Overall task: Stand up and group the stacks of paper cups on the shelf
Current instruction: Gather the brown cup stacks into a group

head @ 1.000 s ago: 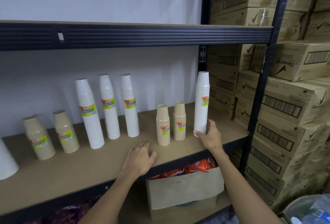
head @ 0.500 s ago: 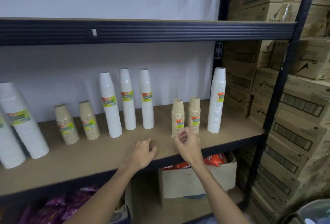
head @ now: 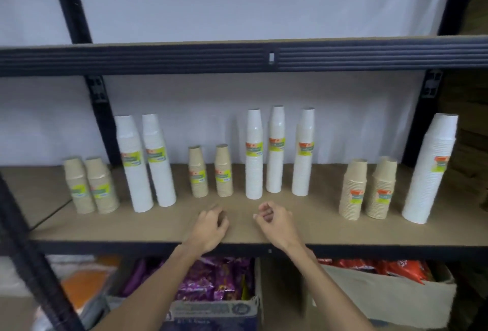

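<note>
Tall white stacks (head: 254, 156), short tan stacks (head: 224, 172), all upright with yellow-green labels, spread in clusters across shelf (head: 317, 225) mid-frame, left hand (head: 210, 227) and right hand (head: 276, 222) lower centre, fingers loosely curled, holding nothing

- Labels (head: 254, 149) on the cup stacks (head: 254, 177) beyond my hands: print too small and soft to read.
- Fingertips of my left hand (head: 211, 227): tucked under, out of sight.
- My forearms (head: 148, 293): cut off by the bottom edge.
- Box (head: 214, 309) of purple packets (head: 211, 278) below my left hand: cut off at the bottom edge, lettering blurred.
- Orange item (head: 87, 283), low and far left of my left hand: smeared, cannot identify.
- Red packets (head: 383, 268), low and right of my right hand (head: 276, 222): print unreadable.
</note>
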{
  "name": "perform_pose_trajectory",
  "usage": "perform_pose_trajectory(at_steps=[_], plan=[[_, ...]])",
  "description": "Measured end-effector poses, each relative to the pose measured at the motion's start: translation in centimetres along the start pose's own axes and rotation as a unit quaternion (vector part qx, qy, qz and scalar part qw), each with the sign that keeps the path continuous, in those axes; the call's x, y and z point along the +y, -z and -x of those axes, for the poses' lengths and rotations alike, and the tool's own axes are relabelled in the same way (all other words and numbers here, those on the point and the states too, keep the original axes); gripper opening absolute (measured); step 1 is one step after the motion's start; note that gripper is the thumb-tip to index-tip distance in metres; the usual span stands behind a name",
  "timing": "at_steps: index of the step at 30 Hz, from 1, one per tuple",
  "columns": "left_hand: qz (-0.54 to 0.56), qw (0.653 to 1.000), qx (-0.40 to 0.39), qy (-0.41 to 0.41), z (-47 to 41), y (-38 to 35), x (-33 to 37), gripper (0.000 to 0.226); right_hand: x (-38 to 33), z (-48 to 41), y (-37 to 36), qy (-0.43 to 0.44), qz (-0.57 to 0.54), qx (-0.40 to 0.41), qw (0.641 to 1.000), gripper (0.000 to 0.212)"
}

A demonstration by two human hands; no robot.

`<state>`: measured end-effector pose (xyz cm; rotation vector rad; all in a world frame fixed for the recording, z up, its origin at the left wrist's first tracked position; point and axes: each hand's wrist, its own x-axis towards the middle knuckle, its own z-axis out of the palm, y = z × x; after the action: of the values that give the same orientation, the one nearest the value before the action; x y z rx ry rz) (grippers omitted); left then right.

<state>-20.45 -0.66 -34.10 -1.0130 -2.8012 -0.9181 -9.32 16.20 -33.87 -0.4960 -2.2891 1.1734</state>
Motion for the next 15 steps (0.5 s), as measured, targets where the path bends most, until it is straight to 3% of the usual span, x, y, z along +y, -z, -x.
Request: perform_pose_trajectory(at_steps=[5,8,15], plan=[[-0.004,0.997,0.028,0.066,1.0,3.8,-5.8,0.029,-3.0,-1.7,-6.3,0.018,0.008,-0.050,0.999,0.016],[-0.083,0.994,0.035,0.058,1.0,4.4,-7.7,0.036,-3.9,-2.9,-9.1,0.012,0.017,-0.058,0.998,0.025],[-0.172,0.983,0.043,0.040,0.2,3.6,-8.6,0.054,-4.5,-5.2,-12.1,-0.036,0.011,0.070,0.997,0.051]])
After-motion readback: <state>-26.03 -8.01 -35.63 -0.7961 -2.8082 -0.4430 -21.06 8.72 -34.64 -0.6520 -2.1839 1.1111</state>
